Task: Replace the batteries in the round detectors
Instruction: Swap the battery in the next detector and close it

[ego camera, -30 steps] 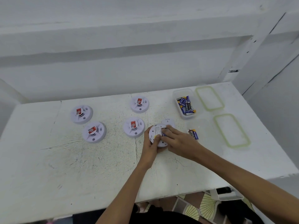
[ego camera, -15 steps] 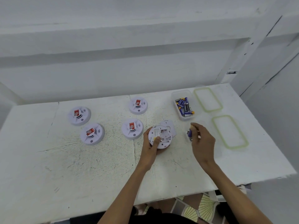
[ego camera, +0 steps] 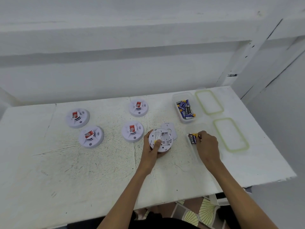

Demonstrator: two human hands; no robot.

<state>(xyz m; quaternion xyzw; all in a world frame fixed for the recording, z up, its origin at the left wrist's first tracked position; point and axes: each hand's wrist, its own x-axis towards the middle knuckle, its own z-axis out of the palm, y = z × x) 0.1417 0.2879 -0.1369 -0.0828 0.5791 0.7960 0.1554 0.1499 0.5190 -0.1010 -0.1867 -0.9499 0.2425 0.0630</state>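
Left hand [ego camera: 152, 147], back-up detector [ego camera: 162, 139]; right hand [ego camera: 208, 144], away-pointing batteries [ego camera: 192, 138]

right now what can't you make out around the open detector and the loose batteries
Head view:
- loose batteries: count, and whether the right hand pinches or only touches them; its fingers cover part.
- open detector, gripped by the left hand: thumb hides part of the compartment; label print too small.

A single wide-angle camera, worn on the head, looks forward and down from the near edge of the desk [ego camera: 69, 166], fairly close above it, facing the white wall [ego camera: 115, 75] beyond its far side.
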